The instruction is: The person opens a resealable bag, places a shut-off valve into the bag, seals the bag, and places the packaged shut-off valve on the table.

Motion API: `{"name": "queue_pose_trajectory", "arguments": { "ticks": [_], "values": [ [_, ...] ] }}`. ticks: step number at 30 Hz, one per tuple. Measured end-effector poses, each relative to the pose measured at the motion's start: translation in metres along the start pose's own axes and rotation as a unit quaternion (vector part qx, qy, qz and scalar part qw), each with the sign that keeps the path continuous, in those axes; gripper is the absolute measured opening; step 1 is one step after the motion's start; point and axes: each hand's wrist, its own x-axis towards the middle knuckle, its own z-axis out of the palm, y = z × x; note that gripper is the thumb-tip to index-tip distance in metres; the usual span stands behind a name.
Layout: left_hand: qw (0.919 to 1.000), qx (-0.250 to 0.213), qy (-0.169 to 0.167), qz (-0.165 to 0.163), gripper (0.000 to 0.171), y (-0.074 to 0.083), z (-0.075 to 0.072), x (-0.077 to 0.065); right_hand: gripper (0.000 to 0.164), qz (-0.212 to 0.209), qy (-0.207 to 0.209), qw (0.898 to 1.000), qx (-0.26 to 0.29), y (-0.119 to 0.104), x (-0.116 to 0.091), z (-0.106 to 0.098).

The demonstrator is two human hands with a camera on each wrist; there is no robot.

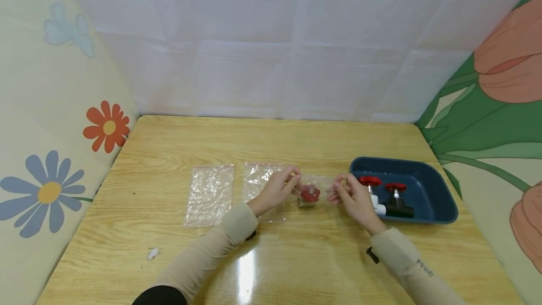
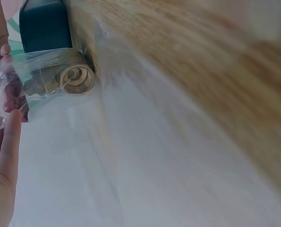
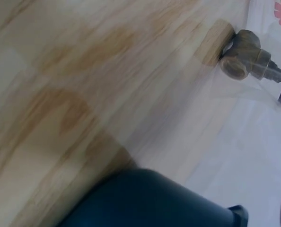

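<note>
A brass valve with a red handwheel stands inside a clear plastic bag near the middle of the table. My left hand pinches the bag on its left side, and my right hand pinches its right side. In the left wrist view, the valve's threaded brass opening shows through the film, with a finger of my left hand beside the handwheel. The right wrist view has the brass valve body at the upper right; most of my right hand is out of that frame.
A dark blue bin at the right holds a white valve and a black valve, both with red handwheels. Two flat clear bags lie left of my hands: one farther left, another partly behind my left hand.
</note>
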Motion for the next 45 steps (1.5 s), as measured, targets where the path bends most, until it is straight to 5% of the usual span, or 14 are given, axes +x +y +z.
{"name": "queue_pose_trajectory", "arguments": {
  "ticks": [9,21,33,45],
  "values": [
    [0.9940,0.099,0.005,0.046,0.013,0.003,-0.003,-0.001,0.005,-0.073,0.032,0.993,-0.082,0.003,0.000,-0.001],
    [0.9921,0.113,0.012,0.054,0.012,0.004,-0.002,0.000,0.006,-0.093,0.034,0.989,-0.113,-0.033,-0.003,0.005],
    [0.9927,0.112,0.006,0.043,0.013,0.006,-0.002,0.000,0.005,-0.084,0.031,0.993,-0.078,-0.034,-0.001,0.006],
    [0.9843,0.135,0.008,0.114,0.007,0.001,-0.003,0.001,0.006,-0.090,0.025,0.994,-0.049,-0.035,0.000,0.005]
  ]
}}
